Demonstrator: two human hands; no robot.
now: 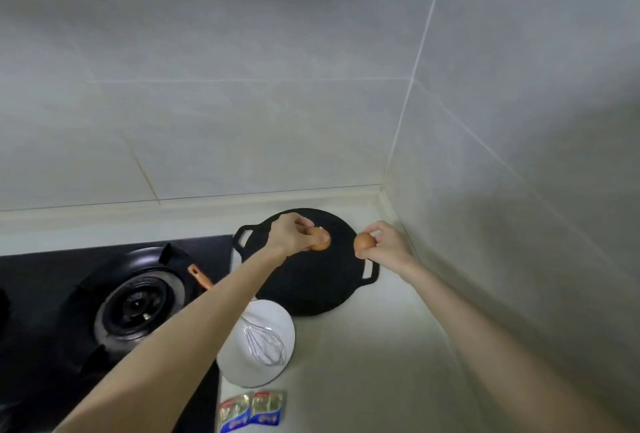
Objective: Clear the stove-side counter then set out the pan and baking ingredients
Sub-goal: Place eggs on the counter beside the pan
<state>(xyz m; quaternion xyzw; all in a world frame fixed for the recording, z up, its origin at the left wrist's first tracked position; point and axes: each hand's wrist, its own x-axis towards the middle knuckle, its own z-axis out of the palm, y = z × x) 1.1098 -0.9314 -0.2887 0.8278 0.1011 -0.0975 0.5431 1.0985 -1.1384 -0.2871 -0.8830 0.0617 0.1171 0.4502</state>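
Brown egg (320,240) gripped in your left hand (289,233), seemingly touching the black pan (311,289). Your right hand (388,242) pinches a second egg (364,242).

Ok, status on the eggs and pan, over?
Left hand grips first egg over the pan. Right hand pinches second egg at the pan's right edge. Bowl with whisk just in front of pan, not in the way.
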